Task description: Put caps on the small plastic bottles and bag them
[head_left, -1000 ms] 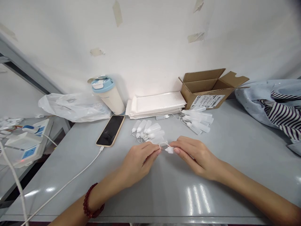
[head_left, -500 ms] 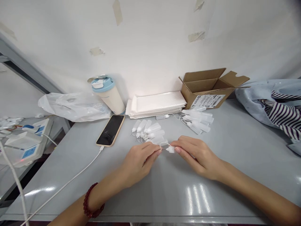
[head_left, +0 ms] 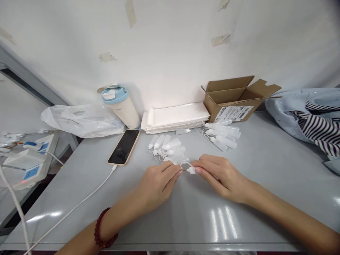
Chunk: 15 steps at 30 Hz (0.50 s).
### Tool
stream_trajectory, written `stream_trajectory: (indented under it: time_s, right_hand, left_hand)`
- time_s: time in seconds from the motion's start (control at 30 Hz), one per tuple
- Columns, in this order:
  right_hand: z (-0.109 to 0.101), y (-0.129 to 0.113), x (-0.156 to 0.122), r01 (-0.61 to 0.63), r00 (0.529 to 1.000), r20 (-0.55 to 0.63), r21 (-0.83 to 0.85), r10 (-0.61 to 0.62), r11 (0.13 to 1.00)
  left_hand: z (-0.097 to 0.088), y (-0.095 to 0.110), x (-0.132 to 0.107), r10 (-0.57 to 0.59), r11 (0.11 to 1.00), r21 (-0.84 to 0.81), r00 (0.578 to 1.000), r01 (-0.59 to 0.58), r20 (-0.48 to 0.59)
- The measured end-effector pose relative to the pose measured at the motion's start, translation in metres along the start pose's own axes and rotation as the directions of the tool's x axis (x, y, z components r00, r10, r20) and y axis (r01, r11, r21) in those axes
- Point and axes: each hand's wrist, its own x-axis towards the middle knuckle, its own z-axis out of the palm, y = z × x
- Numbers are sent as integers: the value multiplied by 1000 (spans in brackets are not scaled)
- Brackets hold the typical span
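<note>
The flat, glossy bench (head_left: 191, 216) is grey; the small cylindrical plastic bottles (head_left: 173, 143) are translucent white. Near the back edge, the round cream tumbler (head_left: 124, 114) has a light blue lid (head_left: 121, 95), and the cardboard box (head_left: 228, 95) is brown. At the right edge, the folded cloth (head_left: 316, 128) has dark and white stripes. The beaded bracelet (head_left: 98, 227) is dark red.

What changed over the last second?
No clear change beyond a slight shift of the view; nothing was taken or let go. The left hand still pinches at the thin tip, the right hand at the white cap; the phone, cardboard box and bottles stay put.
</note>
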Motion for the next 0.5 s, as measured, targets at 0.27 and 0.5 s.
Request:
stream_trajectory:
  time_s: [0.27, 0.5]
  right_hand:
    - [4, -2, 0, -7, 1000, 15, 51, 6, 999]
    - [6, -3, 0, -23, 999, 38, 99, 19, 995]
  left_hand:
    - [2, 1, -1, 77, 996, 41, 997, -76, -9]
    - [3, 2, -1, 113, 993, 18, 993, -114, 28]
